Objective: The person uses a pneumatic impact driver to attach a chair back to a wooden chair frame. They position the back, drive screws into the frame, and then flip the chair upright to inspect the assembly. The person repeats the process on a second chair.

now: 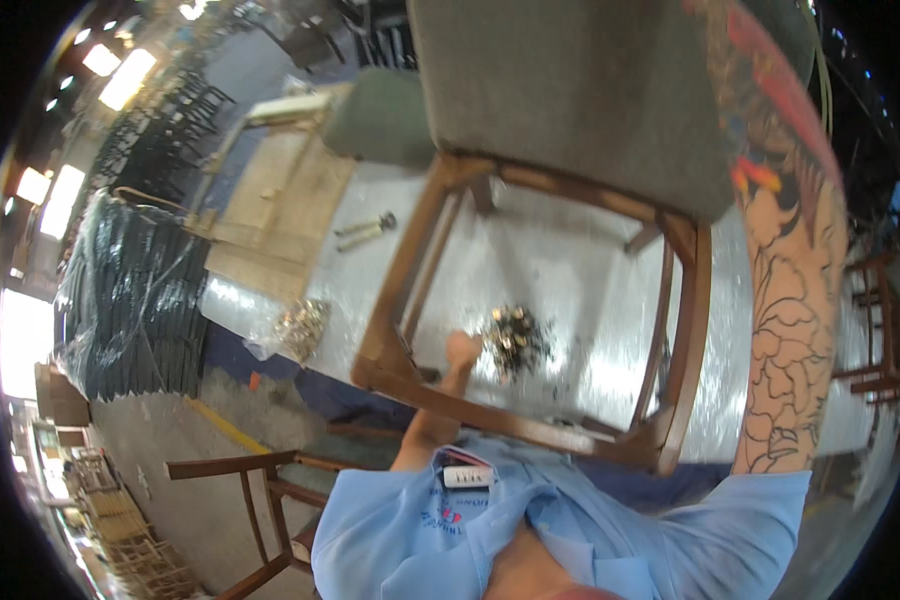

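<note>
A brown wooden chair frame [688,350] with a grey upholstered backrest [570,90] stands on the table before me, its seat opening showing the tabletop through it. My left hand [462,348] reaches below the frame to the left edge of a pile of small metal fasteners [513,340]. Its fingers look drawn together; what they hold, if anything, is too small to make out. My tattooed right arm stretches up along the chair's right side toward the top of the backrest, and the hand itself is out of sight.
Left of the chair lie a pair of pliers-like tools [366,231], a clear bag of fasteners [302,328] and a cardboard sheet [270,205]. A grey seat pad [385,115] rests behind. Plastic-wrapped dark parts [135,300] are stacked at left. Another wooden chair [260,500] stands lower left.
</note>
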`<state>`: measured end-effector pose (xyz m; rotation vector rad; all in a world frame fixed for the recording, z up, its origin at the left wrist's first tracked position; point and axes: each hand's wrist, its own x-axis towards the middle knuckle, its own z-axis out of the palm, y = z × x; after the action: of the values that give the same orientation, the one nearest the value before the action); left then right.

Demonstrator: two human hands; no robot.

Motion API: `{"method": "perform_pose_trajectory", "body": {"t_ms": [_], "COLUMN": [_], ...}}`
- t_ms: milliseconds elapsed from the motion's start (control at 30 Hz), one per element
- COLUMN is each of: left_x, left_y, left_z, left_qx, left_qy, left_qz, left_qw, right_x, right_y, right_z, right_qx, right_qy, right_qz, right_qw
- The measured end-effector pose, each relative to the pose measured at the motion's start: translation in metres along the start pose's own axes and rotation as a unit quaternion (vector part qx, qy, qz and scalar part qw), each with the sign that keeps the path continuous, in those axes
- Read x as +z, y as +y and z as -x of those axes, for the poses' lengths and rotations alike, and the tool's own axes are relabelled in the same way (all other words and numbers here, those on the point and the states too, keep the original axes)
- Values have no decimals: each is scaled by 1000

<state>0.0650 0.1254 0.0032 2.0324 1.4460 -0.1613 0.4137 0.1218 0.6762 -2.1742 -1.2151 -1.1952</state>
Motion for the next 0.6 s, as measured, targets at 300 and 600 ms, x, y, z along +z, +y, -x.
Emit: {"method": "perform_pose_trajectory", "body": {"t_ms": [300,600], "left_x": [-42,-112], "left_y": [-14,34], "left_z": [32,110], "left_qx": [-3,89], "left_qy": [195,-75], "left_qz": [249,422], "left_qw": [949,899], "right_x": [16,-22], "right_y": [-50,-37], "right_z": [13,10], "right_qx": [-11,18], "right_qy": [-42,-77], "right_qz": [-65,11], "right_qw": [997,997]}}
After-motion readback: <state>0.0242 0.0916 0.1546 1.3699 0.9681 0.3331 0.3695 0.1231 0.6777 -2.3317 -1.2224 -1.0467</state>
